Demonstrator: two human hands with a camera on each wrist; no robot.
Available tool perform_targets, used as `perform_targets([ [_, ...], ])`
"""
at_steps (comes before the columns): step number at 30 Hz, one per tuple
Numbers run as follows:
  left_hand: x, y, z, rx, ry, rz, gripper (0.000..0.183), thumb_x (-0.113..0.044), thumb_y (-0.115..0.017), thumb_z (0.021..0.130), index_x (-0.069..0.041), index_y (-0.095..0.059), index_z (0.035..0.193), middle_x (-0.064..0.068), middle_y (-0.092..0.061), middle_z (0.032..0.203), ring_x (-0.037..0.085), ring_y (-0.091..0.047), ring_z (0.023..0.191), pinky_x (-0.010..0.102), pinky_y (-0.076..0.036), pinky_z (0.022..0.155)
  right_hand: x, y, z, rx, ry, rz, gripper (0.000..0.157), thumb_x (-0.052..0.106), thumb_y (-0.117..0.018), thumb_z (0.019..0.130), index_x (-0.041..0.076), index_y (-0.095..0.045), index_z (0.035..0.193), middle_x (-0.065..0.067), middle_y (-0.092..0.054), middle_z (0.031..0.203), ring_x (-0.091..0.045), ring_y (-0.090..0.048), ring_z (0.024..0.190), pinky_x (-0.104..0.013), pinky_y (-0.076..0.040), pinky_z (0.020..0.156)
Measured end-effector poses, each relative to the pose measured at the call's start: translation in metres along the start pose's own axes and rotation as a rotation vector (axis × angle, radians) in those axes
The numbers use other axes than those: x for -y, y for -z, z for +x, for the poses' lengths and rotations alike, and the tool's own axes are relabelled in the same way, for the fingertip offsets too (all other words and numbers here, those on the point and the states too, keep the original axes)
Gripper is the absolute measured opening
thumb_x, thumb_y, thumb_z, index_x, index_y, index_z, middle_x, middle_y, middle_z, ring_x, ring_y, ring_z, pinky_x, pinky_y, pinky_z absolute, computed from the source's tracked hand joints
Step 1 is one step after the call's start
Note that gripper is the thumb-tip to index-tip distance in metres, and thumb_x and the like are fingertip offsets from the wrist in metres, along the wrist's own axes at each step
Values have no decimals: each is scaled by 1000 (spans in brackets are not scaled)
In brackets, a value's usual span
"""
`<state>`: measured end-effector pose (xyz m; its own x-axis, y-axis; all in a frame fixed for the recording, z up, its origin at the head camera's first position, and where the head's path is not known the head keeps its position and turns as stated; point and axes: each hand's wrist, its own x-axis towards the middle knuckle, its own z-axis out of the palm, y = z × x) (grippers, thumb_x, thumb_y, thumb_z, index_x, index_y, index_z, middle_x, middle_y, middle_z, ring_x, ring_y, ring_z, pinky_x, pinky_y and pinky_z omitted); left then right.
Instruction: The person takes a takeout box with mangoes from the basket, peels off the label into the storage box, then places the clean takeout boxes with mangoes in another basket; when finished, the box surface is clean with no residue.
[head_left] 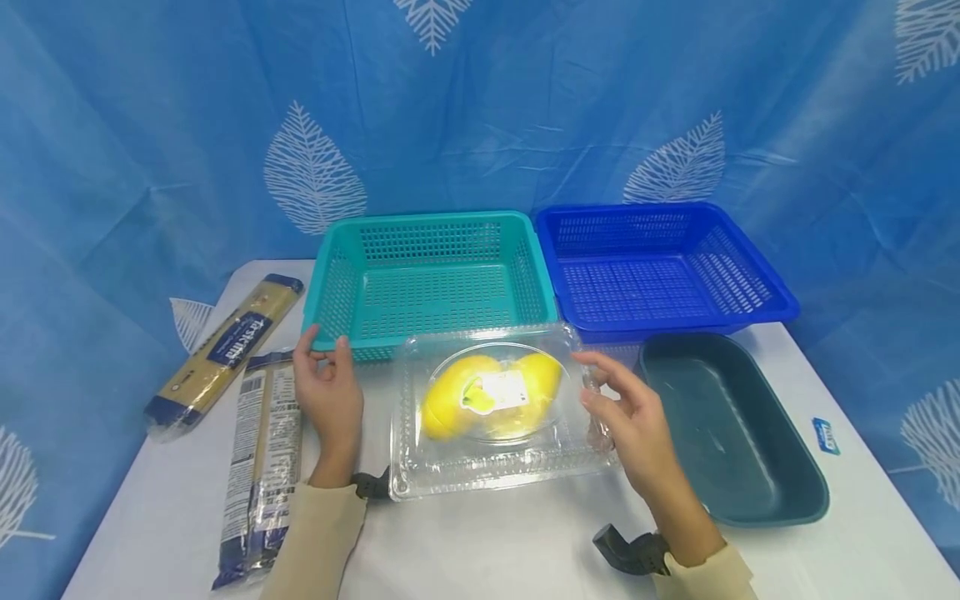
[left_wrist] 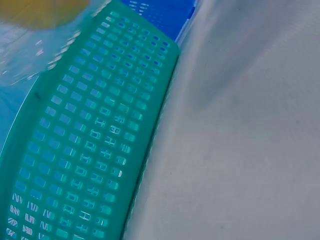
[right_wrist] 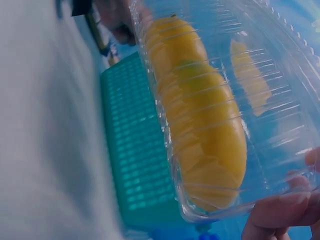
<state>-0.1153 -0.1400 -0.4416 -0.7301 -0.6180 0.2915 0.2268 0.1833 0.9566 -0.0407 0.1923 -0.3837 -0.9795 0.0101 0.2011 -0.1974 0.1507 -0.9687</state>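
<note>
A clear box (head_left: pixel 491 452) is in the air over the middle of the tabletop (head_left: pixel 480 550), with two yellow fruits (head_left: pixel 447 410) showing through its plastic. Its lid bears a label (head_left: pixel 498 392) with a yellow fruit picture and small print that cannot be read.

The right hand (head_left: pixel 637 425) pinches the right end of the box, thumb and fingers clamped on its edge. The left hand (head_left: pixel 330 404) is raised just left of the box; its fingers are apart, loosely bent and hold nothing. In the head view a gap shows between them and the box, and they overlap the near left corner of the teal basket (head_left: pixel 435 287); whether they touch it I cannot tell.

At the left, a yellow pack (head_left: pixel 232 342) with dark blue ends has white lettering on a blue panel, perhaps "Tarskitni", though the letters are not sure. Nearer lies a second pack (head_left: pixel 260 454), printed with a barcode and columns of text too fine to read.

Far right of the teal basket sits a blue basket (head_left: pixel 626 283); nearer is a dark green tub (head_left: pixel 720 433). Right of the tub lies a small blue packet (head_left: pixel 827 436) with unreadable white lettering.
</note>
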Motion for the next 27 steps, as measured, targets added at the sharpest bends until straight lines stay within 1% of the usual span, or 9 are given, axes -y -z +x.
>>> perform_targets([
  [2,-3,0,0,-2,2,-6,46,-14,-62,103,-1,-49,146,-3,-45,89,0,-37,54,14,-33,50,-5,3,-4,-1,-13,-15,40,-4,-59,98,7,-64,136,-11,-55,104,-11,-31,42,-27,-35,36],
  [6,-21,-1,-5,9,2,-26,45,-8,-60,104,6,-47,145,0,-45,90,0,-37,54,14,-32,50,-18,8,-11,3,-45,-48,41,0,-61,99,8,-63,139,-12,-55,109,-10,-32,41,-27,-35,36],
  [8,-30,-1,-7,16,3,-29,45,-7,-58,104,8,-46,145,1,-44,90,0,-37,55,13,-32,51,-24,9,-14,3,-50,-56,41,0,-61,99,8,-63,140,-13,-55,109,-9,-33,41,-27,-35,35],
  [11,-36,0,-8,22,5,-30,45,-6,-58,104,8,-45,145,2,-45,90,0,-38,55,13,-32,51,-34,12,-15,-4,-43,-61,42,-1,-62,99,7,-63,140,-14,-55,107,-7,-33,41,-26,-34,35],
  [17,-38,0,-9,22,18,-35,46,-5,-59,103,7,-45,145,2,-45,90,-1,-37,55,14,-32,51,-49,13,-16,-3,-44,-11,44,-4,-62,97,4,-61,141,-9,-55,102,-6,-33,41,-27,-32,34],
  [20,-37,0,-9,23,26,-40,47,-6,-58,104,7,-45,146,2,-45,91,0,-38,56,14,-33,51,-57,13,-17,0,-52,2,44,-3,-63,97,3,-61,141,-8,-56,103,-4,-33,41,-27,-31,34],
  [24,-36,-1,-9,24,31,-34,47,-7,-59,104,6,-44,147,2,-45,91,0,-38,56,13,-33,51,-63,13,-19,-8,-59,-2,44,-1,-64,98,4,-61,141,-10,-56,105,-2,-34,42,-25,-32,34],
  [27,-36,-1,-9,26,29,-32,47,-7,-58,104,7,-44,147,1,-45,91,0,-38,56,13,-33,51,-65,13,-21,0,-59,10,44,-3,-63,97,4,-61,141,-13,-53,105,0,-37,41,-24,-34,33],
])
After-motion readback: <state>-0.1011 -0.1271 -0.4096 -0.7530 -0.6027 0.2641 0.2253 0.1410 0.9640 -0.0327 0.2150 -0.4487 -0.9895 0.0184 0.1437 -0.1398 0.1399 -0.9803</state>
